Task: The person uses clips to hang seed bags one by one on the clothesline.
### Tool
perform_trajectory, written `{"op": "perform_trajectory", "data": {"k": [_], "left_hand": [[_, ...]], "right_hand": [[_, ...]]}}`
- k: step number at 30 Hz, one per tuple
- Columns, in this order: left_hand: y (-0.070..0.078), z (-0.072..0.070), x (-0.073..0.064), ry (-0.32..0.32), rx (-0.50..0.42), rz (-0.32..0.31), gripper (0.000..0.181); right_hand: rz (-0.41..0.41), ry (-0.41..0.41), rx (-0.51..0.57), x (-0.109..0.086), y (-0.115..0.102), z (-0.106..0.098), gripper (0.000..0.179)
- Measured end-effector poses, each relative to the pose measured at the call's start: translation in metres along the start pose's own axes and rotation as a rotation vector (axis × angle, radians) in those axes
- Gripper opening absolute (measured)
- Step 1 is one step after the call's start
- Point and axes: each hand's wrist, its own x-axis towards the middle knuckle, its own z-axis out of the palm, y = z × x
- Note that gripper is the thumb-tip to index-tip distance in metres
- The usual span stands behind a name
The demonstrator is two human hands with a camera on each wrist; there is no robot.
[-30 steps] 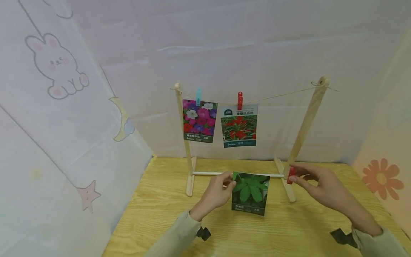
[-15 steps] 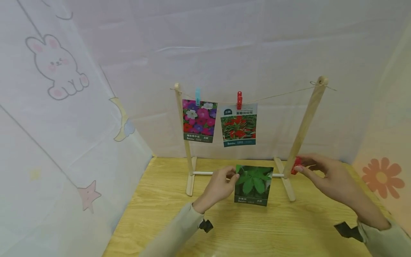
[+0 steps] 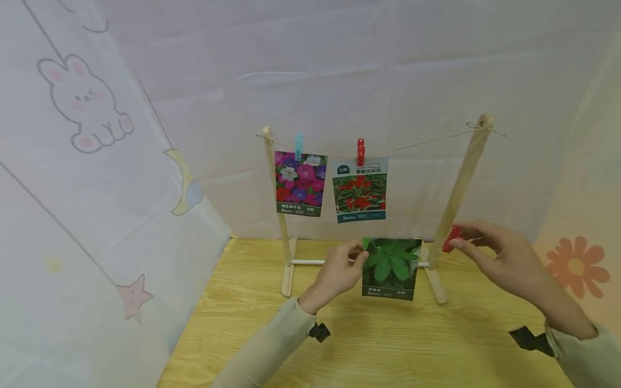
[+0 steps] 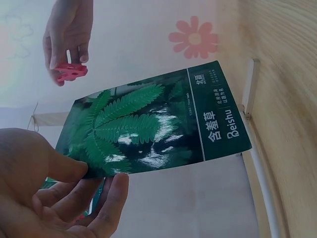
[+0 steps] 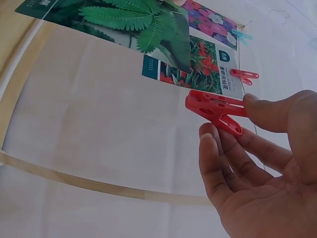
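My left hand (image 3: 340, 271) pinches the left edge of a green-leaf seed packet (image 3: 390, 268), held upright above the table in front of the rack. In the left wrist view the packet (image 4: 143, 124) shows a fern-like leaf and white print. Beside the right post, my right hand (image 3: 509, 264) grips a red clothespin (image 3: 452, 239) between thumb and fingers. The right wrist view shows that clothespin (image 5: 215, 109) clear of any packet. On the string (image 3: 417, 145) hang a petunia-like flower packet (image 3: 301, 183) under a blue clothespin (image 3: 298, 147) and a red-flower packet (image 3: 360, 191) under another red clothespin (image 3: 360, 152).
A wooden rack has a left post (image 3: 284, 231), a right post (image 3: 466, 178) and a white crossbar (image 3: 307, 262) low between them. It stands near the back of the wooden table (image 3: 233, 323). Printed cloth (image 3: 339, 70) walls in the back and sides.
My left hand has carried the green-leaf packet up and to the right. My right hand has risen slightly and moved right with the red clothespin. The hanging packets stay in place.
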Motion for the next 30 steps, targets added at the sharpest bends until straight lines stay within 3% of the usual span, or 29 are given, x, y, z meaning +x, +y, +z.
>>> {"op": "perform_trajectory", "data": {"k": [14,18,23,30], "left_hand": [[0.01,0.0,0.021,0.084,0.03,0.069,0.023],[0.012,0.0,0.026,0.109,0.04,0.107,0.027],[0.016,-0.001,0.032,0.135,0.064,0.147,0.014],[0.025,-0.004,0.036,0.131,0.081,0.14,0.016]], "right_hand": [[-0.052,0.09,-0.008,0.018,0.0,-0.017,0.033],[-0.018,0.094,-0.007,0.023,0.0,-0.022,0.037],[-0.008,0.087,-0.015,0.03,-0.002,-0.028,0.037],[-0.003,0.056,-0.012,0.046,-0.008,-0.032,0.03]]}}
